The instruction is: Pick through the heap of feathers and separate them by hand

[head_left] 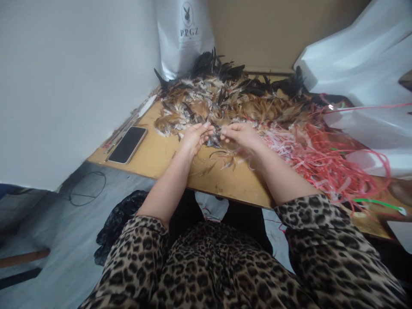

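Bare table (161, 156) strip near phone (128, 144) passable; feather heap (225, 101) behind, red strip tangle (318, 156) blocking right.

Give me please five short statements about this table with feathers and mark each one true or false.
1. Both hands, the left hand and the right hand, meet over a small bunch of dark feathers. True.
2. The phone lies to the right of the hands. False: it lies to their left, face up near the table edge.
3. A tangle of red and pink strips covers the right part of the table. True.
4. The white bag printed with a rabbit head lies flat on the floor. False: it stands upright at the back, behind the feather pile.
5. The sleeves are plain blue. False: they have a leopard print.
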### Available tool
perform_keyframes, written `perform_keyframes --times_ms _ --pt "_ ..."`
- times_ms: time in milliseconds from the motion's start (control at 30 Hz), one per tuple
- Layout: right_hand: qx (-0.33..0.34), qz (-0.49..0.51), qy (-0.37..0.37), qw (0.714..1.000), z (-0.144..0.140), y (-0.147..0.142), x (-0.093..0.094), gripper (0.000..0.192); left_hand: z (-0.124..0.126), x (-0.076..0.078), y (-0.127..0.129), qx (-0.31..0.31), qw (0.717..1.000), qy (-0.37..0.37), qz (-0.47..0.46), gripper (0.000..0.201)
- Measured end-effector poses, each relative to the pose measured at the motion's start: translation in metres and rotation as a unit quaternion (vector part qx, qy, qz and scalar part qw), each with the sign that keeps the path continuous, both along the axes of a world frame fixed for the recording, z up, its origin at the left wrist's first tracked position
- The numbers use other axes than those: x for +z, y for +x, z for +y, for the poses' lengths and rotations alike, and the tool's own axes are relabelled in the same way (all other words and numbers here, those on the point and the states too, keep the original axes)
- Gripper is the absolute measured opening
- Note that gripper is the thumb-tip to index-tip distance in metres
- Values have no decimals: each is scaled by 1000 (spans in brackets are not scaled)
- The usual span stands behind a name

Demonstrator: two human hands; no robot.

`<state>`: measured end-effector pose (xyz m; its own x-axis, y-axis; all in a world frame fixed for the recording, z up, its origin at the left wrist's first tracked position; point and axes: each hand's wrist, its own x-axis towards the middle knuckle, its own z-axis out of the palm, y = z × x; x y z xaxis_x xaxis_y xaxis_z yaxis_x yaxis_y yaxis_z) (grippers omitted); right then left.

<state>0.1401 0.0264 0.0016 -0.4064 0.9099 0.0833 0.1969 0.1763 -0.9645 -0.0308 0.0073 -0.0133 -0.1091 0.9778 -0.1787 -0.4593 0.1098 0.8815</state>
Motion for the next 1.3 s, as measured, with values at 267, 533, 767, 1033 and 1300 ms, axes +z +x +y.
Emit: perform_keyframes --times_ms 267,533,767,1033,1300 --pt "-77 188 -149 968 1 -12 -3 36 -6 -1 6 -107 994 -3 22 16" --pt "-119 144 -75 979 0 -23 -10 31 -5 -3 8 -113 993 -10 21 14" --pt "-141 141 -57 978 -5 -27 -6 27 -4 -5 8 -112 993 7 42 10" --pt "-126 114 -21 985 0 -25 -8 27 -6 -3 11 -101 992 21 75 10" --pt "28 -8 -34 999 -5 -2 10 25 -2 -1 6 -70 996 12 -53 7"
